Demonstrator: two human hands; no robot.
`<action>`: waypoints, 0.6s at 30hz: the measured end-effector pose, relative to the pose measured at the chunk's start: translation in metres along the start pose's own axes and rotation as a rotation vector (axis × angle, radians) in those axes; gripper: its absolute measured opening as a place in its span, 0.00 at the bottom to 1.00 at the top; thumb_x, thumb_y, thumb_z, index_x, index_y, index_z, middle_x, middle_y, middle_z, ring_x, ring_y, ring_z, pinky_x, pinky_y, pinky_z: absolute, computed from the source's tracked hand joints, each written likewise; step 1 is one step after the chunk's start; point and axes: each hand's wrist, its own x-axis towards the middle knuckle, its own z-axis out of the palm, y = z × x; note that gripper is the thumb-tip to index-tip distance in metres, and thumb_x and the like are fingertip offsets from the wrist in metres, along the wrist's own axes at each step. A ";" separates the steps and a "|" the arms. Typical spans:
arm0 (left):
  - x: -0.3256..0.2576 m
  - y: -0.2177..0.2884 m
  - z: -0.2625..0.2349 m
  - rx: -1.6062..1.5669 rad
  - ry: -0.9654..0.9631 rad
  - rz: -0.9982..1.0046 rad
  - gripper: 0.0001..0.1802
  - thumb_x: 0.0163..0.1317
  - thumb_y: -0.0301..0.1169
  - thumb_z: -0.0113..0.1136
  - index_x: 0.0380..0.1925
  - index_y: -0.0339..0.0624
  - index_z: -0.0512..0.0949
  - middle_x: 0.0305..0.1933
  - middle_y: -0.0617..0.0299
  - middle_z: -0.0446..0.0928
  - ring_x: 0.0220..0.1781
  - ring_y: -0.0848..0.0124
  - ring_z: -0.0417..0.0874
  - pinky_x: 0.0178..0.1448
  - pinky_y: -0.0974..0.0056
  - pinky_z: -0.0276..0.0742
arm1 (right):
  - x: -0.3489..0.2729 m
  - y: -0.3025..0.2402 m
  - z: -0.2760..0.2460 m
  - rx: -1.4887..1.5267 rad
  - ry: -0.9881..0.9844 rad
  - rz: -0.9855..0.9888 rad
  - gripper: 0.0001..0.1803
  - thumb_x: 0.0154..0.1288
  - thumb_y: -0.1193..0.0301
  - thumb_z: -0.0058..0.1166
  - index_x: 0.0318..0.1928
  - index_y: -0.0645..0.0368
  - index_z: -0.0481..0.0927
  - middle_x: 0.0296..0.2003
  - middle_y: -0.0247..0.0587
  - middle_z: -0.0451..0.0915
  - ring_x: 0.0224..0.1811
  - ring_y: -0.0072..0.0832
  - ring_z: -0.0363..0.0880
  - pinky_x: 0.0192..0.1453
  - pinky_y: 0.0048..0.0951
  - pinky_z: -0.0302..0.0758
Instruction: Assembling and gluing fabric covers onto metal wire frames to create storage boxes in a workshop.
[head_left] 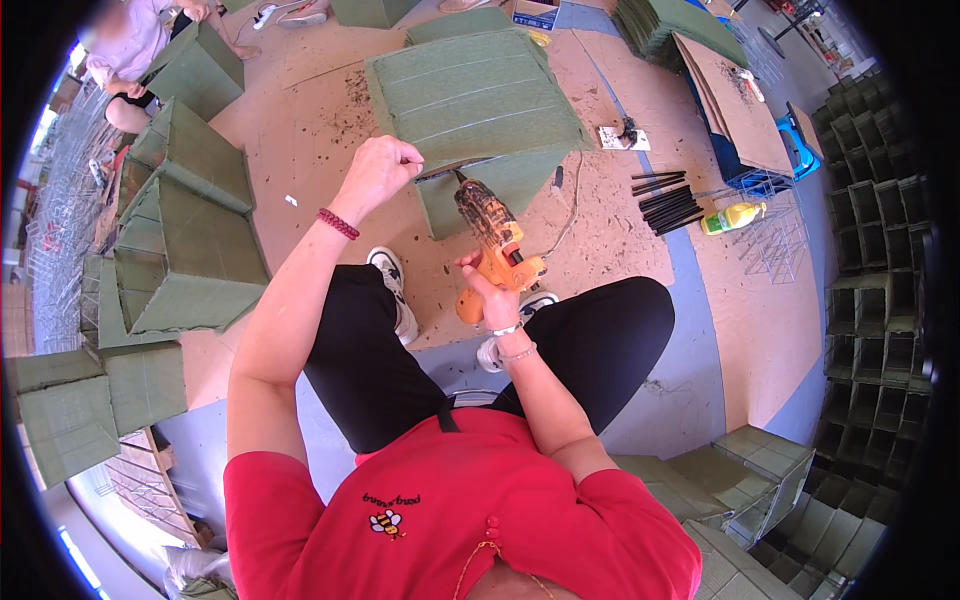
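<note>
I am gripping an orange glue gun (488, 222) in my right hand (488, 290) and aiming it at the green box (470, 95) on the cardboard flooring (300, 215), my left hand (378, 172) forming a fist nearby (if holding anything, I cannot tell), the panels seemingly joined except one gaping edge (440, 172).

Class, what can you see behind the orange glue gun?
Part of the green box and the brown floor covering show around the glue gun; whatever its body hides cannot be seen.

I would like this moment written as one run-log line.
left hand: curled, near green rectangular box; right hand: gripping orange plastic glue gun, nozzle near box; nearby: thin black sticks
</note>
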 end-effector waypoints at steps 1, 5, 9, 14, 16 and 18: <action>0.000 -0.001 0.000 0.001 0.006 0.007 0.10 0.50 0.29 0.60 0.31 0.37 0.82 0.28 0.51 0.81 0.31 0.62 0.82 0.41 0.62 0.75 | 0.001 -0.001 0.000 0.000 -0.001 0.000 0.10 0.56 0.84 0.52 0.38 0.62 0.70 0.35 0.33 0.73 0.43 0.26 0.76 0.50 0.26 0.71; -0.001 -0.001 0.000 0.013 0.011 0.022 0.10 0.50 0.29 0.60 0.31 0.37 0.82 0.28 0.51 0.81 0.30 0.62 0.82 0.41 0.62 0.75 | 0.000 -0.004 0.001 0.003 0.002 -0.022 0.10 0.55 0.84 0.51 0.38 0.62 0.70 0.35 0.34 0.73 0.42 0.26 0.76 0.51 0.27 0.71; -0.001 0.000 0.000 -0.008 0.001 0.002 0.10 0.49 0.29 0.61 0.31 0.37 0.82 0.27 0.50 0.80 0.29 0.62 0.82 0.39 0.62 0.75 | 0.001 -0.005 -0.001 0.020 0.027 -0.016 0.10 0.55 0.85 0.51 0.38 0.62 0.70 0.35 0.35 0.73 0.42 0.27 0.76 0.51 0.28 0.72; -0.001 -0.001 0.000 -0.015 0.019 0.029 0.09 0.49 0.29 0.61 0.31 0.37 0.82 0.25 0.50 0.80 0.27 0.62 0.81 0.37 0.62 0.75 | 0.003 -0.008 -0.002 0.040 0.028 -0.022 0.11 0.54 0.85 0.50 0.38 0.62 0.70 0.35 0.35 0.73 0.42 0.28 0.75 0.50 0.28 0.72; -0.002 -0.003 0.000 -0.007 0.029 0.043 0.09 0.49 0.29 0.61 0.31 0.37 0.82 0.25 0.50 0.80 0.26 0.61 0.81 0.37 0.62 0.75 | 0.004 -0.009 -0.001 0.041 0.026 -0.027 0.11 0.54 0.85 0.51 0.38 0.62 0.70 0.35 0.35 0.72 0.41 0.28 0.75 0.50 0.28 0.72; -0.001 -0.001 -0.001 -0.008 0.022 0.042 0.09 0.49 0.29 0.61 0.31 0.37 0.82 0.25 0.50 0.80 0.26 0.61 0.81 0.37 0.62 0.75 | 0.004 -0.009 -0.002 0.048 0.027 -0.031 0.11 0.54 0.85 0.51 0.38 0.62 0.70 0.34 0.35 0.72 0.41 0.28 0.75 0.49 0.29 0.72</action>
